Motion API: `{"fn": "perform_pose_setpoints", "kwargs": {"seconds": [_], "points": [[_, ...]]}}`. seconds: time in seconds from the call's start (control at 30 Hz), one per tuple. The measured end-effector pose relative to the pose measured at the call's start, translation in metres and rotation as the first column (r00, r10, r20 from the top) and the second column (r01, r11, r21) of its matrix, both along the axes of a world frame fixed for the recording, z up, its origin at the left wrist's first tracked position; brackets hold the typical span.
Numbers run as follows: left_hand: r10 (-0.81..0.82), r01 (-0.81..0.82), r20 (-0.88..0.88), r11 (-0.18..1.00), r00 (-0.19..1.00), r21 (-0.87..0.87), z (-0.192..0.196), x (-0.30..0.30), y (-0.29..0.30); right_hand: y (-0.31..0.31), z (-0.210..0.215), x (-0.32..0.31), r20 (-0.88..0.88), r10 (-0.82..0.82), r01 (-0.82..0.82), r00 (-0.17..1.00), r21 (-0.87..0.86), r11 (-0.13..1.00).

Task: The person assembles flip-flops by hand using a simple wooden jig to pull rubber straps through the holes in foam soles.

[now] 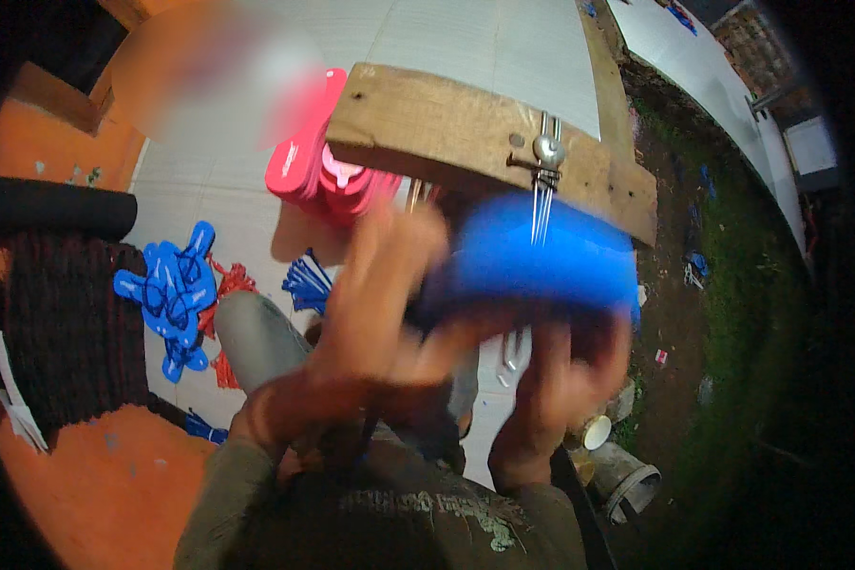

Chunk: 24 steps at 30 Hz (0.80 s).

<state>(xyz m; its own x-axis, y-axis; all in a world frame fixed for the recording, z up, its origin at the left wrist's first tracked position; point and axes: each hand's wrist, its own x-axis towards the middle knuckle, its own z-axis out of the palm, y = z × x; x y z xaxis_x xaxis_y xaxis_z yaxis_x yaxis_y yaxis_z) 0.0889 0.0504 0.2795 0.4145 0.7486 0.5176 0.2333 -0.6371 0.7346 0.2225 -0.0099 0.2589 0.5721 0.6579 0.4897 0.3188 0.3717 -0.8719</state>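
A blue flip-flop sole [541,261] is held in front of me under a wooden plank [446,133], both blurred by motion. My left hand [380,304] grips the sole's left end. My right hand [556,389] holds it from below on the right. A metal bolt with thin metal prongs [544,176] hangs from the plank over the sole. My knee in grey trousers [261,337] shows below my left hand.
A stack of pink soles [328,166] lies on the white tiled floor behind the plank. Blue straps [171,294] and red straps [230,285] lie at left beside a dark woven mat [62,323]. Small pots [627,480] stand at lower right near dirt and grass.
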Motion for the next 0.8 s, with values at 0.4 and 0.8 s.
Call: {"fn": "perform_pose_setpoints", "kwargs": {"seconds": [0.4,0.8], "points": [[0.074,0.083,0.217,0.77,0.973,-0.633,-0.131,-0.023,-0.014,-0.011,-0.116,-0.051,0.127,0.078,-0.013,0.989,-0.447,0.894],[-0.237,0.161,-0.023,0.724,0.971,-0.671,-0.104,-0.069,-0.066,-0.113,-0.07,-0.038,-0.005,0.415,-0.247,0.91,-0.811,0.531]]}}
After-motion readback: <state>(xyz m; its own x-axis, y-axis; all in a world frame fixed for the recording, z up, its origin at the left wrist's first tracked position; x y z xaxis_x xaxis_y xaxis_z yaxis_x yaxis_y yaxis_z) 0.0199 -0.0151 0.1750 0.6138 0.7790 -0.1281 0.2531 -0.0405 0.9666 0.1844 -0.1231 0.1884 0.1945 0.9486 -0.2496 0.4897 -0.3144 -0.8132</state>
